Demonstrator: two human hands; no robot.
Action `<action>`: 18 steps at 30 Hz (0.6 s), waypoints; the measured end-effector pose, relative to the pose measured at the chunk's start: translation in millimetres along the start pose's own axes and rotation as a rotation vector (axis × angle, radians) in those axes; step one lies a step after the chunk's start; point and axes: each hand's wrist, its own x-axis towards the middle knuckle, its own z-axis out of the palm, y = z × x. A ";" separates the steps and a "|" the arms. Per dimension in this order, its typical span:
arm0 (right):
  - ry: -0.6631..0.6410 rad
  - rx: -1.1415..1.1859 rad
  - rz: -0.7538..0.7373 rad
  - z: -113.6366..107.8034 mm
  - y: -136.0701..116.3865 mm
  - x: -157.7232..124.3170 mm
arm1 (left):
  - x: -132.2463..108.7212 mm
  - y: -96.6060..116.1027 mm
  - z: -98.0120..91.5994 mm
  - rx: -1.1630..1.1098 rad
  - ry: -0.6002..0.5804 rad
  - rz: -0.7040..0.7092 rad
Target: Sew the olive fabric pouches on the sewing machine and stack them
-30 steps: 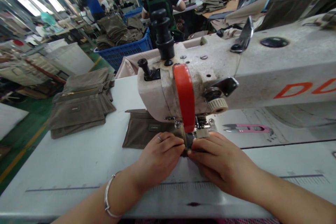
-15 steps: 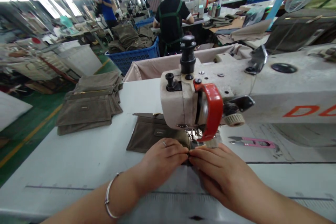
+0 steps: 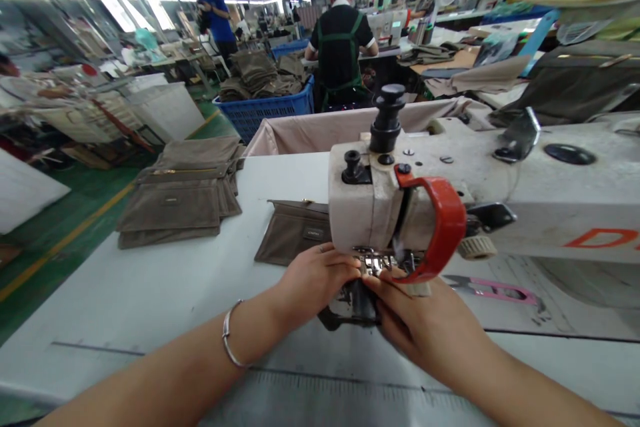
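A dark olive-brown fabric piece (image 3: 293, 233) with a small label lies flat on the white table, its right part under the head of a sewing machine (image 3: 355, 200). My left hand (image 3: 315, 280) presses its closed fingertips on the near edge of the piece, just in front of the presser foot (image 3: 373, 263). Close beside it, my right hand (image 3: 415, 307) pinches the same edge, partly behind the red guard (image 3: 445, 227). Between and below my fingers a dark metal plate (image 3: 353, 303) shows in the table. The edge under my fingertips is largely hidden.
Similar brown pieces (image 3: 175, 203) are stacked at the table's left. Pink thread snips (image 3: 500, 290) lie right of the needle area. Behind the table are a pink cloth-lined bin (image 3: 310, 133) and a blue basket (image 3: 270, 110) of brown pieces. A person (image 3: 343, 40) sits beyond, facing away.
Both hands have moved forward toward the presser foot, and the fabric has slid away from me under it. The dark plate is now uncovered. The view has shifted slightly left.
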 end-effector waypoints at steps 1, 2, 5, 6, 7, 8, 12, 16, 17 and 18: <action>0.002 -0.012 0.004 1.4 0.7 1.1 | 2.0 -1.3 -0.3 0.015 0.005 -0.001; 0.007 -0.021 0.006 2.6 1.0 2.3 | 3.9 -2.7 -0.5 0.036 0.009 -0.006; 0.037 -0.035 0.002 4.8 0.5 5.4 | 7.2 -7.0 1.3 0.112 0.015 -0.021; 0.047 -0.033 -0.001 5.2 0.1 6.0 | 7.7 -8.6 2.6 0.129 0.017 -0.025; 0.056 -0.032 -0.005 5.5 -0.3 6.3 | 7.9 -10.2 4.1 0.137 0.018 -0.032; 0.073 -0.034 -0.009 5.7 -0.7 6.5 | 8.0 -11.9 5.8 0.139 0.016 -0.042; 0.116 -0.036 -0.008 5.4 -1.3 6.3 | 9.1 -15.1 9.9 0.149 -0.017 -0.083; 0.109 0.011 -0.002 3.7 -0.1 5.1 | 13.0 -2.9 1.7 0.218 -0.074 -0.127; 0.108 0.026 -0.007 2.9 0.3 4.5 | 13.9 3.3 -2.4 0.230 -0.109 -0.154; 0.102 0.039 -0.010 2.0 0.6 3.8 | 14.4 10.2 -6.6 0.238 -0.151 -0.178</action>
